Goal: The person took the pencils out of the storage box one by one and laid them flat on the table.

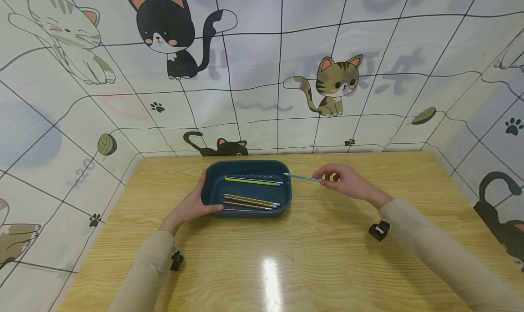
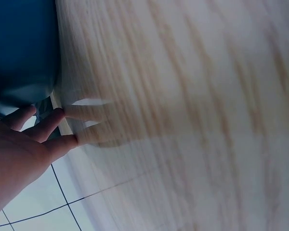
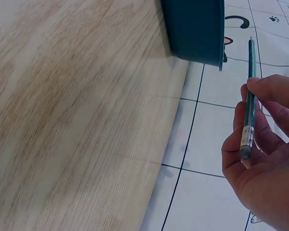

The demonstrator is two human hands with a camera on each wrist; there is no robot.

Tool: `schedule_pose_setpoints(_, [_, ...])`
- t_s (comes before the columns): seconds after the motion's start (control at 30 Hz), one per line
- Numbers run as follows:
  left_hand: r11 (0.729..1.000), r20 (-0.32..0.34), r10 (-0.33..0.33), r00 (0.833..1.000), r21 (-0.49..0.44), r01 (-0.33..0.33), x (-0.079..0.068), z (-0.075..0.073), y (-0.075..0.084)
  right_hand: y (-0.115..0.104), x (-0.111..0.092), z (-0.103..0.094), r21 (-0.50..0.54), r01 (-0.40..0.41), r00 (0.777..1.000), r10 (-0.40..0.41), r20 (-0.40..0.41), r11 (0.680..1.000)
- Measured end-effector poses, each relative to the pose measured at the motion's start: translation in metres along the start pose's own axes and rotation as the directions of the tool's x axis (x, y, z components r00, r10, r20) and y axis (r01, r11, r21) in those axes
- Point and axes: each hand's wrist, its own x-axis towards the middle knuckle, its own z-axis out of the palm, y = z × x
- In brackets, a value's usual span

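Note:
A dark blue plastic tray [image 1: 245,214] sits on the wooden table, with several pencils lying in it. A bright green pencil [image 1: 249,181] lies toward the back, and brown-gold pencils [image 1: 251,199] lie nearer the front. My left hand [image 1: 191,203] holds the tray at its left end, thumb over the near corner and fingers along the outer side. Between thumb and fingers, my right hand [image 1: 343,181] pinches a teal pencil [image 3: 251,108] with a silver ferrule and dark eraser. Its sharpened tip points left and overlaps the tray's right rim in the head view.
The wooden table [image 1: 327,257] ends at the back against a white tiled-pattern sheet [image 1: 254,107] printed with cats. Sheets with the same print rise at the left and right sides. A small black wrist camera [image 1: 379,230] sits on the right sleeve.

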Motion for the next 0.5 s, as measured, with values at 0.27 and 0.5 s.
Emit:
schedule_pose_setpoints(0.27, [1.000, 0.003, -0.006, 1.000, -0.007, 0.006, -0.001, 0.000, 0.001, -0.011, -0.003, -0.011, -0.034, -0.055, 0.998, 0.054, -0.027, 0.998])
schedule_pose_setpoints(0.5, [1.000, 0.001, -0.006, 1.000, -0.014, 0.006, -0.001, 0.000, 0.001, 0.034, 0.002, -0.014, -0.046, -0.094, 0.994, 0.090, -0.066, 0.995])
